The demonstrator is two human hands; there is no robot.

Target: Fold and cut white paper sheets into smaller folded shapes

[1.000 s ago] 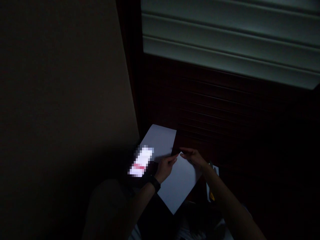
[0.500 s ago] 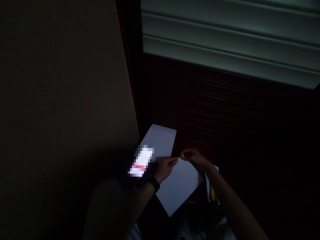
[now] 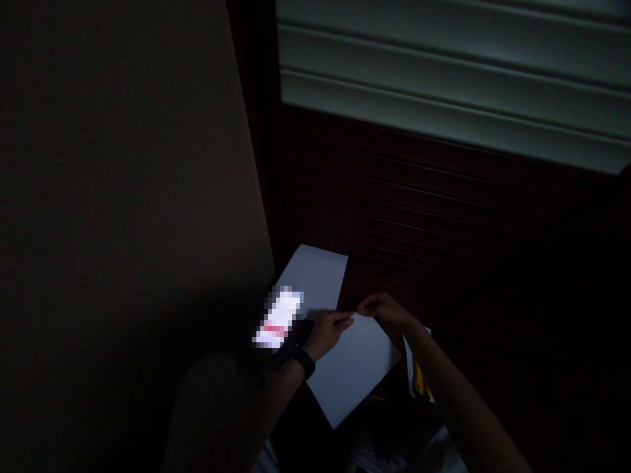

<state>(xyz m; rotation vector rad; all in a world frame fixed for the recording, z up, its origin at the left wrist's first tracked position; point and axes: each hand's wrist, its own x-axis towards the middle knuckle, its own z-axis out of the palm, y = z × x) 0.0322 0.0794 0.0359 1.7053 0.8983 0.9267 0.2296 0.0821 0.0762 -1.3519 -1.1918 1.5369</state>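
Though dim, blinds (image 3: 444, 79) (beyond the paper (image 3: 350, 368))

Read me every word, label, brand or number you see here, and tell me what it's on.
None can be read.
Bright screen: pixelated, unreadable.
Near white sheet: no writing visible.
Far white sheet: no writing visible.
Yellow-and-black item: too dark to tell.

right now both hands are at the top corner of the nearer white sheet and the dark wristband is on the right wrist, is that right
The wrist is wrong: the head view shows the dark wristband on the wrist of the left hand. The rest stands: that hand and the right hand are both at the top corner of the nearer white sheet.
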